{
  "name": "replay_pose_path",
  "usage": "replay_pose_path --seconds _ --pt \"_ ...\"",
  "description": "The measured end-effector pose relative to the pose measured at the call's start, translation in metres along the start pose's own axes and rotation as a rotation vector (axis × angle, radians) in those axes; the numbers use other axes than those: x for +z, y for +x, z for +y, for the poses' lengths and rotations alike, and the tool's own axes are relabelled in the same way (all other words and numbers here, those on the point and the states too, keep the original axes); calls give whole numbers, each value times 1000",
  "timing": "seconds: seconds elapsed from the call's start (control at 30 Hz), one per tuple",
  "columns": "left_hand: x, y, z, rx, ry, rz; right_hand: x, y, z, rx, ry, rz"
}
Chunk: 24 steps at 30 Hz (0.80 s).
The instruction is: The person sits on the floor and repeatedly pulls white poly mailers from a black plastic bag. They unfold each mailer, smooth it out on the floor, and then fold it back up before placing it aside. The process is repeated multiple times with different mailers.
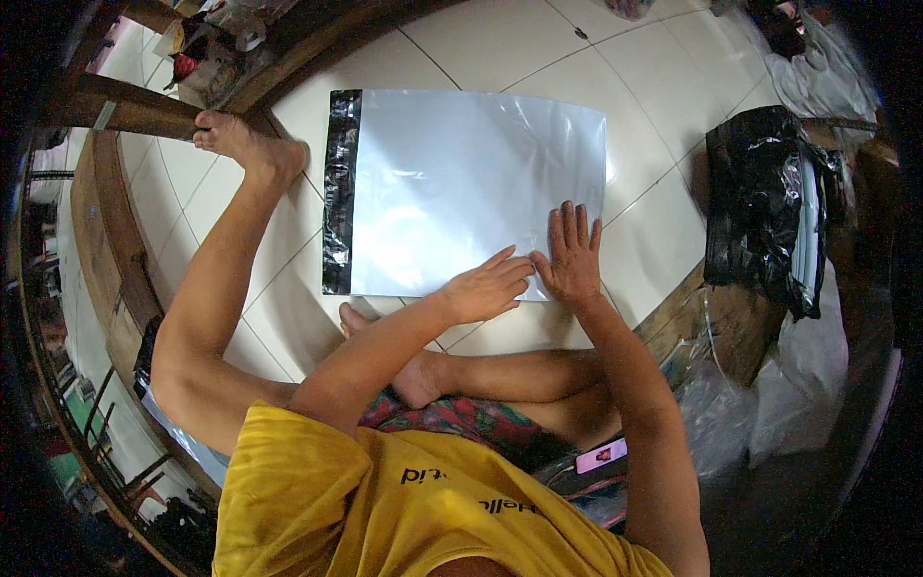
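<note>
A large, flat silver-white plastic mailing bag (442, 183) lies on the tiled floor in front of me, with a shiny black strip (342, 192) along its left edge. My right hand (573, 260) rests palm down on the bag's near right corner, fingers stretched out and slightly apart. Beside it my left hand (488, 287) lies over the bag's near edge, its fingers loosely extended toward the right thumb and almost touching it. Neither hand grips anything that I can see.
On the right sits a glossy black plastic package (755, 202) with pale sheets at its side, near clear plastic wrapping (711, 413). A lit phone (601, 456) lies by my right thigh. Wooden beams (115, 207) stand at the left. My bare legs flank the bag's near and left sides.
</note>
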State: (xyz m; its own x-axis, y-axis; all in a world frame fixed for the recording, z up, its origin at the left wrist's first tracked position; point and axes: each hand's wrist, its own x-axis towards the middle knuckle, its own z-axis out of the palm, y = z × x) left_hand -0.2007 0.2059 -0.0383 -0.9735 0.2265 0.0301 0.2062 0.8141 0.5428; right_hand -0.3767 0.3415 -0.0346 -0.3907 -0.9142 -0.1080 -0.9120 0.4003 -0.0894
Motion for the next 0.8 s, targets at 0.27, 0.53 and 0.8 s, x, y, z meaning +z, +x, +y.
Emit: replay_pose_path --seconds 0.27,0.53,0.8 --pt "-1 40 16 -311 -223 380 7 2 4 -29 -55 -57" --pt "-13 23 5 -709 13 193 11 -4 10 -54 32 27" --pt "-41 -105 -48 -972 262 321 2 2 8 -41 18 25"
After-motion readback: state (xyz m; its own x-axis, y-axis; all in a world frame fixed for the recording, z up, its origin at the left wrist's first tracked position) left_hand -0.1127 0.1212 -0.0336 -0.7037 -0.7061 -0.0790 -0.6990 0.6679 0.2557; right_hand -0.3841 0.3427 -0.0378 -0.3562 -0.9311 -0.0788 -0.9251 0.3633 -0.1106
